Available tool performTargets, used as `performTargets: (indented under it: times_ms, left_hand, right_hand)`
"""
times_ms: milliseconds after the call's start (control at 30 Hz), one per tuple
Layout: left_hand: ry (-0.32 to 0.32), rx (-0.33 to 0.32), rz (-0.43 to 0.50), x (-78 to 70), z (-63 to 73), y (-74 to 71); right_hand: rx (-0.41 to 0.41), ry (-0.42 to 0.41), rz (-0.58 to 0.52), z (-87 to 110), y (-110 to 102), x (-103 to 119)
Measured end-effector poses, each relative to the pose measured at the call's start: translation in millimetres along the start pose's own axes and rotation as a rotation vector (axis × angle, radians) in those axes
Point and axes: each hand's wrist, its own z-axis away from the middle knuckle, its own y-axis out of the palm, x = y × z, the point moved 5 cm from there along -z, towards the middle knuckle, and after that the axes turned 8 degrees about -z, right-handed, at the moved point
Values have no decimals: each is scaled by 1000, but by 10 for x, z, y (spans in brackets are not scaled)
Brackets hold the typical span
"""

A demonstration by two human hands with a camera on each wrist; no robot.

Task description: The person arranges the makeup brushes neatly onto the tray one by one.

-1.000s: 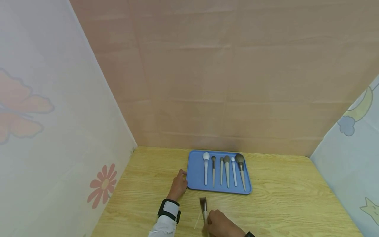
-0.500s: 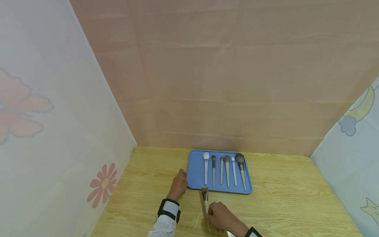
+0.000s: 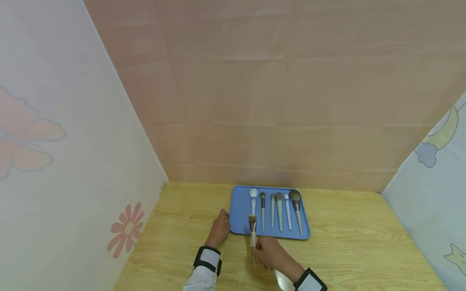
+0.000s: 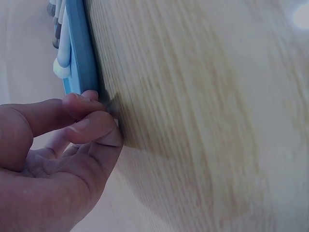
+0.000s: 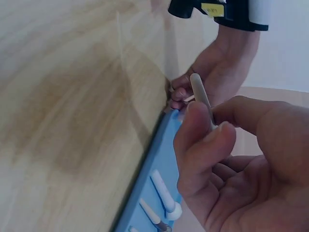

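My right hand (image 3: 272,254) pinches the pale handle of a flat makeup brush (image 3: 253,238), its brown bristles pointing away from me over the front edge of the blue tray (image 3: 240,204). In the right wrist view the handle end of this brush (image 5: 200,91) sticks out between thumb and fingers. At the tray's left edge, my left hand (image 3: 219,229) grips the rim; the left wrist view has its curled fingertips (image 4: 87,99) against the tray's end. Several makeup brushes (image 3: 279,206) lie side by side on the tray, bristles toward the back. The held brush hides part of a white brush (image 3: 253,196).
Wooden table (image 3: 346,234) surrounds the tray. A thin pale stick-like streak (image 3: 242,275) lies in front, between my arms. Behind the table rises a tan cloth backdrop (image 3: 276,101), with patterned white panels (image 3: 145,161) at both sides.
My right hand has carried the flat brush forward, from the table in front to above the tray's front edge. The left hand has stayed at the tray's left side.
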Motion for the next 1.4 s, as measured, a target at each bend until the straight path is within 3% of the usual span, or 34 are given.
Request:
performTargets:
  times_ms: [200,533,1400]
  left_hand:
    - [15,0,20,-7,-10,-16]
    - [5,-1,37,27,-30,3]
    - [-23,24,67,37,-36,20]
  right_hand:
    - [-7,-22,-9,-130,-60,24]
    - [-88,-40,44,-347,-135,82]
    - [-195,-56,107,-685,-305,139]
